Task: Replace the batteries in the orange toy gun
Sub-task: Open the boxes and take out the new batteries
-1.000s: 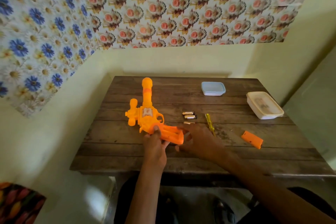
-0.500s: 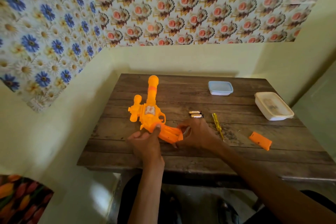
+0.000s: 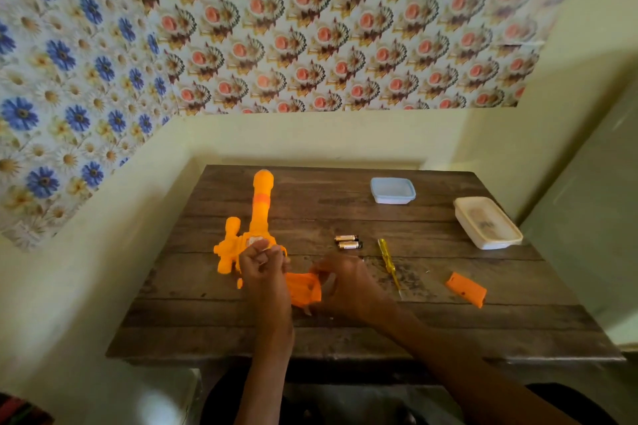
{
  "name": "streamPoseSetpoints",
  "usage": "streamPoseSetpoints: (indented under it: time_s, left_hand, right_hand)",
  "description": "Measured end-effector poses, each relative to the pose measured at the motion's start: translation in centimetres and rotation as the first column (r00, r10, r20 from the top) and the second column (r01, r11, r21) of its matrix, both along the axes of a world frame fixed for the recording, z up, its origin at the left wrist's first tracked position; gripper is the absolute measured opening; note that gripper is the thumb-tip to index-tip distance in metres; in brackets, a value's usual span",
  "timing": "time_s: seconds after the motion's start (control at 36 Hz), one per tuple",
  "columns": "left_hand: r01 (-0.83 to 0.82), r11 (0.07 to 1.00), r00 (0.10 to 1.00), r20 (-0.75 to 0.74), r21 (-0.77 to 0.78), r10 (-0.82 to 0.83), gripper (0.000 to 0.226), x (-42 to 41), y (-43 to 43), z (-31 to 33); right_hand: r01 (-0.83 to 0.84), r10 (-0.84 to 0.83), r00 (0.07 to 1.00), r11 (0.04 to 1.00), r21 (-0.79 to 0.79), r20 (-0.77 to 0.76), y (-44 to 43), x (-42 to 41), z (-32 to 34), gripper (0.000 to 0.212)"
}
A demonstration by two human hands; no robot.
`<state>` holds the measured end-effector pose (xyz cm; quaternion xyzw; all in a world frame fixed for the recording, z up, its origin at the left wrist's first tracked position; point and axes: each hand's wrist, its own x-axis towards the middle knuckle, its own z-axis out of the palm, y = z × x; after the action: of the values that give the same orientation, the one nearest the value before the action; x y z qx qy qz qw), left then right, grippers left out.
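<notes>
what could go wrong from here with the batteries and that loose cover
1. The two batteries lie loose on the table. They may roll, and nothing shows which are old or new.
2. The right hand covers the end of the handle of the toy gun, so a battery's direction is hard to see and one could go in backwards.
3. The cover lies apart, close to the right forearm, which might sweep it away.

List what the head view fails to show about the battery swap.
Head view:
- Grip battery bay of the toy gun: largely covered by left hand and right hand.
- Anything in the left hand's curled fingers: hidden, blurred.
- Markings on loose batteries: too small.
- White tub's contents: blurred.
</notes>
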<state>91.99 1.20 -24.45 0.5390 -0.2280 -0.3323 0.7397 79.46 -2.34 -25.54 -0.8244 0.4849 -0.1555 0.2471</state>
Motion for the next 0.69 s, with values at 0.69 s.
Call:
streamPoseSetpoints:
  time_s: [0.69]
  left_hand:
    - [0.403, 0.803, 0.712, 0.401, 0.44, -0.577, 0.012, -9.5, -19.1, 2.7]
  right_hand:
    - [0.693, -0.725, 0.66, 0.689, 0.211, 0.198, -16.1, -12.9, 3.1, 0.035]
